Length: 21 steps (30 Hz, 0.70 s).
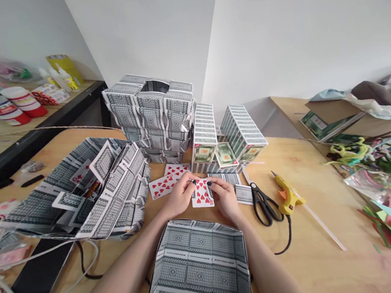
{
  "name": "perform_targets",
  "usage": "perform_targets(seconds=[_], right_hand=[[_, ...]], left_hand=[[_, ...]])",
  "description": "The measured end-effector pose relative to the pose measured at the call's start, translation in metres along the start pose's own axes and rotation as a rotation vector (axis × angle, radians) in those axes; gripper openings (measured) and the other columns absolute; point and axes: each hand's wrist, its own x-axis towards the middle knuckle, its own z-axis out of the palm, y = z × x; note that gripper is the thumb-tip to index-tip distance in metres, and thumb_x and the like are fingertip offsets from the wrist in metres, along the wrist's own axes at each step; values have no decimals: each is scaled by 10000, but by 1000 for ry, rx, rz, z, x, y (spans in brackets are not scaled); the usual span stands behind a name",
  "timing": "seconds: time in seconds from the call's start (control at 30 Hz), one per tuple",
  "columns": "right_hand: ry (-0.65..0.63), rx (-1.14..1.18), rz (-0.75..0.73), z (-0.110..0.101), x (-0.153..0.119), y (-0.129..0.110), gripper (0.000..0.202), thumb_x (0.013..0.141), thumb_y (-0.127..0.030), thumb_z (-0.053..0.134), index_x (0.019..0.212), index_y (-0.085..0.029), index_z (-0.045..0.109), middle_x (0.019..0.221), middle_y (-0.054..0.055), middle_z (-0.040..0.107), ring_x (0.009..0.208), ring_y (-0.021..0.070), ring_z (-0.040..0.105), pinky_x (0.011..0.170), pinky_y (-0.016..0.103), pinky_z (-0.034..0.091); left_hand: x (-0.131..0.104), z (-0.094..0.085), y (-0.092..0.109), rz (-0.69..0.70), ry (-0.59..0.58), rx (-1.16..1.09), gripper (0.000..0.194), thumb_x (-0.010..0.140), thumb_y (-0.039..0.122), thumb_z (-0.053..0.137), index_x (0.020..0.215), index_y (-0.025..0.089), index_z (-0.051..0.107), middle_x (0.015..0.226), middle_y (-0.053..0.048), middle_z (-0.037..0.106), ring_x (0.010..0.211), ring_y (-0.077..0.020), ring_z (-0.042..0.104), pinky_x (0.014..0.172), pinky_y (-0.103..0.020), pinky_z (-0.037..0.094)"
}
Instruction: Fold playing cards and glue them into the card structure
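Observation:
Both hands pinch one playing card, a ten of hearts, face toward me. My left hand has its upper left edge between thumb and fingers. Opposite it, my right hand grips the upper right edge. Face-up heart cards lie left of my left hand, and face-down cards lie beyond and right of my right hand. Below the hands, between my forearms, stands an open box built from patterned playing cards.
Black scissors and a yellow glue gun with a glue stick lie at right. A card-built tray holds loose cards at left. Behind stand a tall card-built box and stacked card packs. Cables run at left.

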Motion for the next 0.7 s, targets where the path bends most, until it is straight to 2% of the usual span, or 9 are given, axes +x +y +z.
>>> perform_targets(seconds=[0.3,0.43,0.57,0.63,0.7], right_hand=[[-65,106,60,3,-2,0,76,627,-185,611,697,-199,638,672,-28,612,579,103,501,549,211,399],[-95,163,109,6,-3,-4,98,628,-176,595,720,-190,628,624,-28,597,542,96,500,511,200,406],[-142,209,219,3,-1,-5,179,700,-303,552,788,-162,619,525,-12,572,475,113,523,447,214,427],[-148,189,276,1,0,-5,227,725,-376,550,724,-154,596,481,-11,554,422,113,515,394,211,421],[-168,152,331,-1,1,-6,244,711,-381,596,632,-155,552,444,-20,528,365,97,485,335,193,395]], left_hand=[[0,-4,1,66,16,125,128,786,174,403,827,167,523,669,23,510,555,-87,438,508,-193,341],[1,-6,0,67,40,127,129,767,165,422,818,160,540,653,23,527,559,-85,457,510,-186,345],[2,-7,0,63,44,111,139,758,174,438,815,154,563,675,9,561,583,-92,487,524,-189,367],[2,-7,1,65,22,115,146,750,169,439,799,152,575,689,2,578,595,-95,500,531,-191,374],[1,-6,2,66,-11,116,153,745,165,438,787,152,585,698,-1,588,601,-94,507,532,-189,377]])
